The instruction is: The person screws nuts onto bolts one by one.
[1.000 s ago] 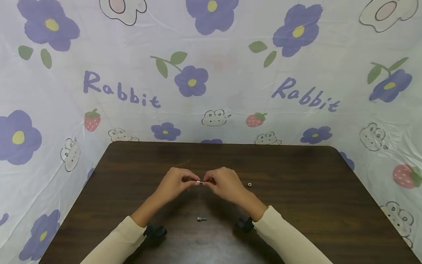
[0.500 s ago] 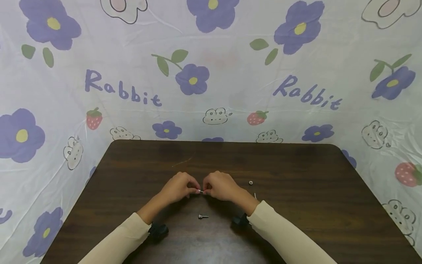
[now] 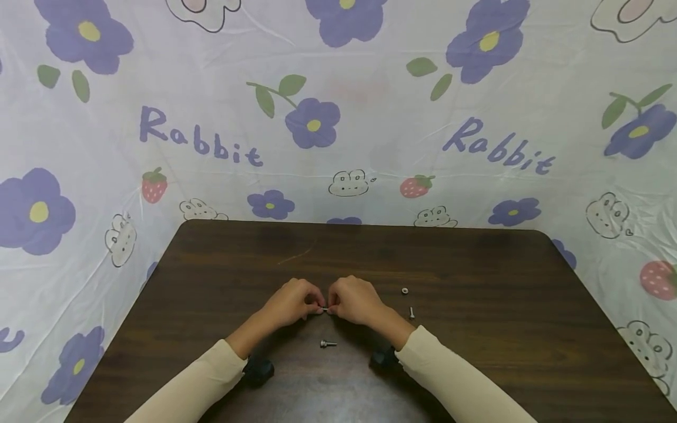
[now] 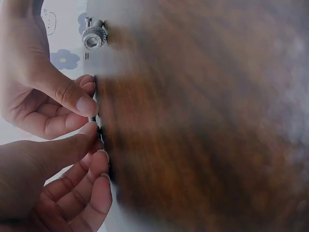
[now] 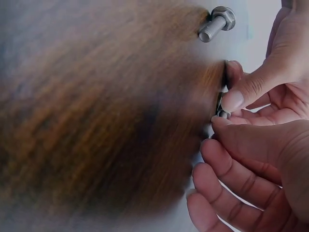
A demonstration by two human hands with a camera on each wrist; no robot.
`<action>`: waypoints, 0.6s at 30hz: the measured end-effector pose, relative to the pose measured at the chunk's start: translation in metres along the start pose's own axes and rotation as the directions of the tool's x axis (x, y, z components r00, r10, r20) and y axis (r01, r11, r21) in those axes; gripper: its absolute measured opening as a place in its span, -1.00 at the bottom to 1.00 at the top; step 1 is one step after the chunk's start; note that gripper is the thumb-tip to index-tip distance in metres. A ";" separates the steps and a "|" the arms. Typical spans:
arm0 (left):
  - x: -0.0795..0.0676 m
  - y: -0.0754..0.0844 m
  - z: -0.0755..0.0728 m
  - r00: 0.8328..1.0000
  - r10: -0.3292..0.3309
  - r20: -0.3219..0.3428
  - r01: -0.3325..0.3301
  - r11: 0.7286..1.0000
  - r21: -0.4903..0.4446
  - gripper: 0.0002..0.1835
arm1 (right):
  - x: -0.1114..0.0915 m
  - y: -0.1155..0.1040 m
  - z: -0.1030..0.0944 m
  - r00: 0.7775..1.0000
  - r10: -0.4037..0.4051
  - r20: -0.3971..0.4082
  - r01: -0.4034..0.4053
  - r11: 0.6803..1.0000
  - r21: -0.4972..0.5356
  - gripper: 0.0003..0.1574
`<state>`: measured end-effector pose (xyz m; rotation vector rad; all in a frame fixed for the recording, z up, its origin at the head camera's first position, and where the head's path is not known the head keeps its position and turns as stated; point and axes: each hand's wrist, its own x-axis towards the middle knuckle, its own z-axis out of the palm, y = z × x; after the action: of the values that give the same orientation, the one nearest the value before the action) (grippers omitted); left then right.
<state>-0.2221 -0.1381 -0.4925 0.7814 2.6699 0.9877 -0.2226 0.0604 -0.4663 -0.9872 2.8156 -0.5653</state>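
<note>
In the head view my left hand (image 3: 293,302) and right hand (image 3: 355,301) meet fingertip to fingertip, low over the table. Thumb and fingers of each pinch one end of a small threaded screw (image 4: 92,119), mostly covered by fingertips. A round metal end (image 5: 223,114) shows between the fingers in the right wrist view; whether it belongs to the screw or a nut is unclear. Nearer my body lies a larger socket-head bolt (image 3: 328,343) with a hex, flanged part (image 5: 223,18) around its shank. A small nut (image 3: 404,291) and a second small screw (image 3: 411,313) lie beside my right wrist.
The dark wooden table (image 3: 476,282) ends at a patterned cloth (image 3: 370,135) behind and along both sides. Black wrist cameras (image 3: 259,372) hang under the cuffs, close to the table. A thin thread-like mark (image 3: 297,255) lies beyond the hands.
Both hands have come down towards the table and nearer my body, keeping their pinch. The second screw, hidden by the right wrist earlier, is now visible. The head view has shifted slightly.
</note>
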 end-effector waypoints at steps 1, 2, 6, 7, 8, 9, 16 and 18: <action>0.000 0.001 0.000 1.000 0.000 -0.002 0.000 1.000 -0.003 -0.96 | -0.001 0.000 0.000 1.000 0.005 -0.002 -0.005 1.000 0.003 -0.82; 0.000 0.002 0.001 1.000 -0.005 -0.002 0.005 1.000 -0.003 -0.95 | -0.001 0.001 0.001 1.000 0.010 -0.004 -0.010 1.000 0.007 -0.82; 0.000 0.002 0.002 1.000 -0.010 -0.002 0.010 1.000 0.000 -0.94 | -0.002 0.002 0.002 1.000 0.014 -0.013 -0.014 1.000 0.015 -0.81; 0.001 0.002 0.002 1.000 -0.007 -0.002 0.007 1.000 0.000 -0.93 | -0.003 0.002 0.002 1.000 0.014 -0.014 -0.013 1.000 0.018 -0.81; 0.001 0.002 0.002 1.000 -0.006 0.001 0.006 1.000 -0.002 -0.93 | -0.003 0.002 0.003 1.000 0.013 -0.015 -0.012 1.000 0.021 -0.82; 0.001 0.002 0.002 1.000 -0.004 0.003 0.004 1.000 -0.004 -0.92 | -0.003 0.003 0.003 1.000 0.010 -0.015 -0.010 1.000 0.023 -0.82; 0.001 0.002 -0.004 1.000 0.010 -0.008 -0.010 1.000 -0.007 -0.87 | -0.008 0.003 -0.010 0.999 0.017 -0.028 -0.015 0.999 0.050 -0.85; 0.000 0.005 -0.007 0.999 0.007 -0.035 -0.007 1.000 -0.004 -0.87 | -0.012 0.004 -0.017 0.999 0.018 -0.042 -0.015 0.997 0.072 -0.86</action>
<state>-0.2221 -0.1391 -0.4836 0.7803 2.6950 1.0179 -0.2192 0.0756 -0.4522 -0.9493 2.8153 -0.6887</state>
